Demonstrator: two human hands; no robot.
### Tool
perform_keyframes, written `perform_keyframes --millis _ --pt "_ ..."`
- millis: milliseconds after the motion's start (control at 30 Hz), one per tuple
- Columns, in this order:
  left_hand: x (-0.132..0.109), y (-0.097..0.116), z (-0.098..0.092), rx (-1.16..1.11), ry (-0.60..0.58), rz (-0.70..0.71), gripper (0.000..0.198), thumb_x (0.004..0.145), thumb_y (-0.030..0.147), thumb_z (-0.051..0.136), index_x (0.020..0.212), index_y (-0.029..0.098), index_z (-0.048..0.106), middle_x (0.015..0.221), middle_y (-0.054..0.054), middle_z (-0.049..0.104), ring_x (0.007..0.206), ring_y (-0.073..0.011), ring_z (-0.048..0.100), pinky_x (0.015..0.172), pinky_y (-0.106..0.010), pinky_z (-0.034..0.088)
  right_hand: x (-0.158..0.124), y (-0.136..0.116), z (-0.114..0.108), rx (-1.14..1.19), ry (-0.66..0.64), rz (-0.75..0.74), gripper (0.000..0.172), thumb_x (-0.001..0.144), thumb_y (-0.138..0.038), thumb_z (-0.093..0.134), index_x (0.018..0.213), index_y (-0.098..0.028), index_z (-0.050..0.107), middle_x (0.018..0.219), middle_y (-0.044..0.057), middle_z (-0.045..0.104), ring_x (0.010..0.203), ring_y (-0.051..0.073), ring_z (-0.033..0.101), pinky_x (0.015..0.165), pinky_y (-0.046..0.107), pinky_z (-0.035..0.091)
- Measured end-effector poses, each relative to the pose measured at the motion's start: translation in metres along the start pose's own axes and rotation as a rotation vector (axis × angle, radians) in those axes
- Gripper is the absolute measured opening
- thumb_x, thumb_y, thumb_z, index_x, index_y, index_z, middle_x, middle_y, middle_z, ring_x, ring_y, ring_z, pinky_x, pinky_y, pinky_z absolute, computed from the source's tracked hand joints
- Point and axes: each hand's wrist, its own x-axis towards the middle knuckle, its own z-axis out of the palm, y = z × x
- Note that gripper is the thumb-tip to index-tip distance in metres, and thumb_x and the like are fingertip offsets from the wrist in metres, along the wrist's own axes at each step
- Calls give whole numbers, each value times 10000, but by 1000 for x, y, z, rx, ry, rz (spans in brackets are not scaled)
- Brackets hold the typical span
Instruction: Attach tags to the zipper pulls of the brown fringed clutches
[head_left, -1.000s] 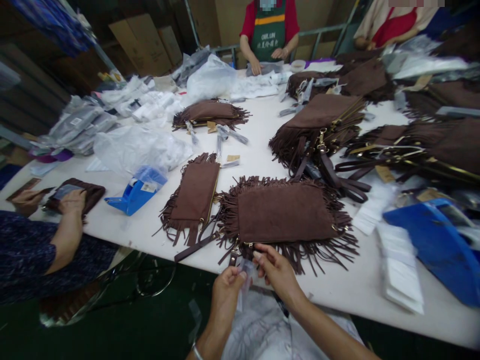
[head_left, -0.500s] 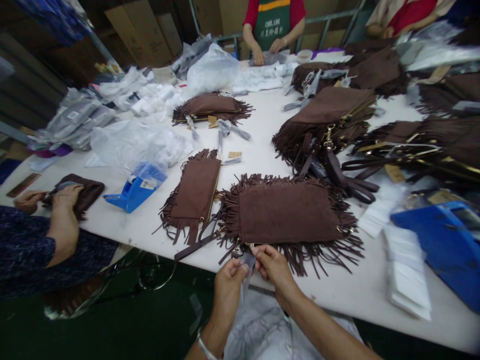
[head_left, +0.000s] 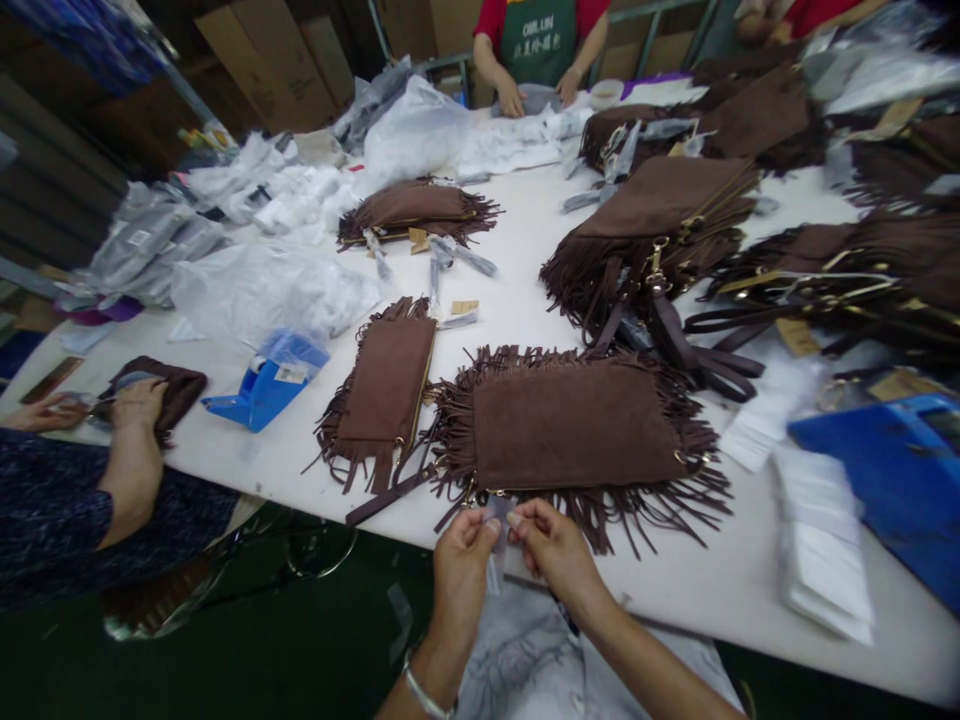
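Observation:
A brown fringed bag (head_left: 577,425) lies flat at the table's near edge, its zipper side toward me. Just below its near left corner, a small clear plastic sleeve (head_left: 496,545) is pinched between both hands. My left hand (head_left: 466,560) is closed on the sleeve's left side with thumb and finger. My right hand (head_left: 551,545) pinches its upper right edge. What lies inside the sleeve is too small to make out. Left of the bag rests a smaller brown fringed pouch (head_left: 386,385), with a dark strap (head_left: 390,497) near the table edge.
Blue tape dispensers stand at left (head_left: 266,390) and right (head_left: 892,470). A stack of white papers (head_left: 821,545) lies at right. More brown bags (head_left: 652,225) and plastic bags (head_left: 270,290) cover the table. A co-worker's arm (head_left: 131,470) is at left; another person (head_left: 536,50) works opposite.
My right hand has come slightly off the bag's zipper edge and now holds the sleeve's top. My left hand stays on the sleeve. The view has shifted a little.

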Motion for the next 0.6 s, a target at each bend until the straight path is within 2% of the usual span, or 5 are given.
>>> perform_keyframes --millis 233,400,533,600 --pt "-2 9 4 -17 -7 -24 359 732 396 731 976 137 681 847 -70 722 766 -187 645 691 -251 472 3 -8 -10 -182 -9 -85 238 842 -439 542 767 -215 570 549 -52 534 434 105 481 430 206 357" --pt "1 9 5 -97 -65 -95 422 695 403 758 1016 138 689 893 -96 730 784 -205 660 714 -275 492 5 -16 -16 -300 21 -122 229 848 -426 545 767 -218 591 531 -32 561 461 134 515 471 229 379" --pt "3 1 4 -109 -52 -109 386 712 362 746 1018 134 691 956 -116 728 807 -210 665 697 -270 496 2 -9 -8 -234 126 -116 246 851 -450 543 891 -216 608 598 -10 594 497 149 528 483 241 394" --pt "2 -2 2 -106 -52 -102 361 724 344 736 1016 134 695 970 -113 729 842 -217 665 726 -275 498 0 -2 -2 -157 149 -103 309 840 -467 555 1000 -208 611 666 5 617 517 148 522 475 239 385"
